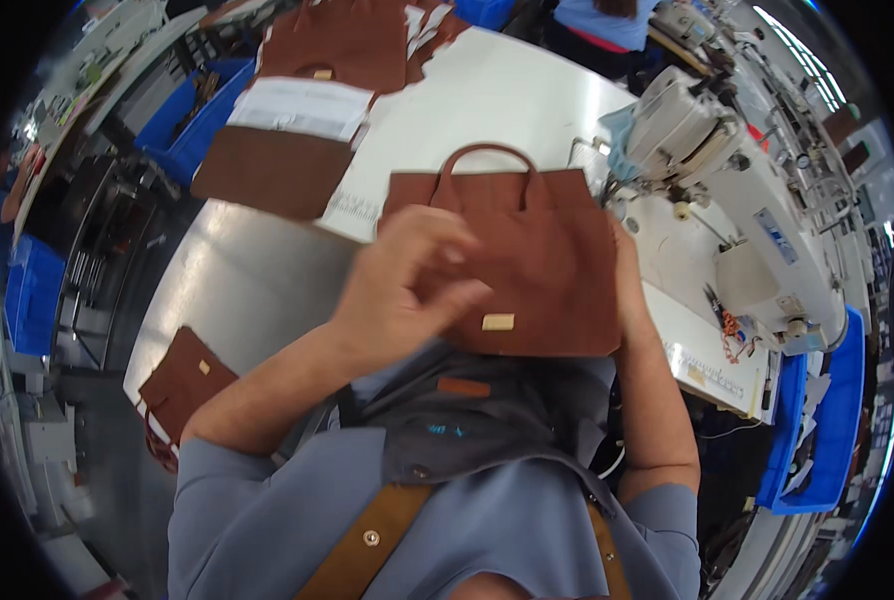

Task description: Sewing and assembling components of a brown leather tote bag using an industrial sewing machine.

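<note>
A brown handbag (527,250) with a single arched handle and a small pale metal plate low on its front is held up flat, facing the camera, just above the near edge of the white tabletop (267,270). The bag's handle points away from the person, toward the far side of the tabletop, and its bottom edge lies nearest the chest, so its long axis is seen running across the view from left to right. The left hand (407,280) is laid over the bag's left front, its fingers curled and pressed against the face of the bag with the thumb toward the metal plate; whether an edge is pinched beneath it cannot be told. The right hand (629,290) is set along the bag's right edge and is mostly hidden behind the bag, so its grip cannot be told either; only its outer side and wrist are shown. The left hand is the one more fully on the bag. To the right of the bag a white sewing machine (727,190) is stood on the tabletop. Beyond the bag, to its upper left, a stack of brown panels and white sheets (297,130) is laid. To the bag's lower left, at the tabletop's corner, a smaller brown piece (182,385) with a metal plate is left.
</note>
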Demonstrator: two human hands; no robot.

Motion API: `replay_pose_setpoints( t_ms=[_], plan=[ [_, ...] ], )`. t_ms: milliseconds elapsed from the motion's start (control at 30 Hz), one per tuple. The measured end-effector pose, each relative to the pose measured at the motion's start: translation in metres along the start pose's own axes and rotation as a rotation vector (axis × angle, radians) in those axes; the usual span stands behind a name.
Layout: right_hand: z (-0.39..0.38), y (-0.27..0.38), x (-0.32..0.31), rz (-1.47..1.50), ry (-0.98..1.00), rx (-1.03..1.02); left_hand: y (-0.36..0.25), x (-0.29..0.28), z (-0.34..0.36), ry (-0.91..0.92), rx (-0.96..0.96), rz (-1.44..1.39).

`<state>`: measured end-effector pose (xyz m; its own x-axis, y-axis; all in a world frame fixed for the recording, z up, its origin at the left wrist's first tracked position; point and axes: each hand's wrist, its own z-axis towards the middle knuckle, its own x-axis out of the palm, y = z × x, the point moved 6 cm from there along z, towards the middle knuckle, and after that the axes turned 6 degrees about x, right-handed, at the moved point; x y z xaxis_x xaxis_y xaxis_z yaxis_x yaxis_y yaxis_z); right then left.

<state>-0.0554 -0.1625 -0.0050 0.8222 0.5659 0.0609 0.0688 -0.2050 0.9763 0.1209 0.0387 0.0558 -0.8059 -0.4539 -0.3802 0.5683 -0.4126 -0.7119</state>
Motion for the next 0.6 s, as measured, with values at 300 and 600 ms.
replay_pose_setpoints(
  t_ms=[300,600],
  plan=[
    [-0.054,0.027,-0.014,-0.332,-0.230,-0.577,0.099,-0.038,-0.043,-0.367,-0.259,0.122],
    [-0.171,0.064,0.061,-1.163,0.165,-1.326,0.076,-0.059,-0.065,-0.263,-0.111,-0.356]
  ],
)
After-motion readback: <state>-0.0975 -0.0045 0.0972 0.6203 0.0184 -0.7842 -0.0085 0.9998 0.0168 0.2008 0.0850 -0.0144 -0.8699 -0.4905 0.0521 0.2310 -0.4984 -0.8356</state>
